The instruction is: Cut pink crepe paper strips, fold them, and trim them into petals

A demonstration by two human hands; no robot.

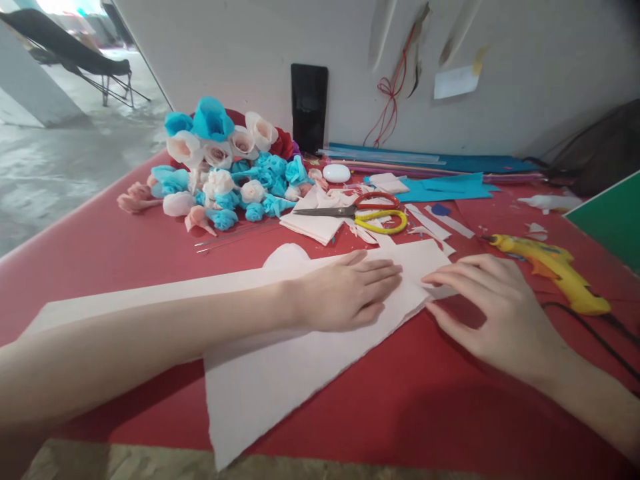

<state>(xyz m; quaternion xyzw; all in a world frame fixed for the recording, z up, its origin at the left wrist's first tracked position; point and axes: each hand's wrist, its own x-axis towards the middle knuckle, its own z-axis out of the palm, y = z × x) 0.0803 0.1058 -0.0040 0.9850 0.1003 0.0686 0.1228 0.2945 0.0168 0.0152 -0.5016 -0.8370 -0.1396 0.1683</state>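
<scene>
A large pale sheet of paper (270, 380), folded over itself, lies across the front of the red table. My left hand (353, 293) rests flat on the fold, fingers together and stretched out, with the forearm covering part of the sheet. At the paper's right corner is my right hand (490, 307), its thumb and fingers apart around the edge; whether the fingertips touch the paper is unclear. Just beyond lie scissors with one red and one yellow handle (381, 221), on pale paper scraps (315, 227). A yellow glue gun (555, 267) lies right of my right hand.
Blue, white and pink paper flowers (220, 180) are heaped at the back left of the red table (125, 247). A black phone (309, 107) leans on the wall behind. Blue paper strips (445, 187) and a white oval case (337, 173) lie at the back. A green board (613, 220) stands right.
</scene>
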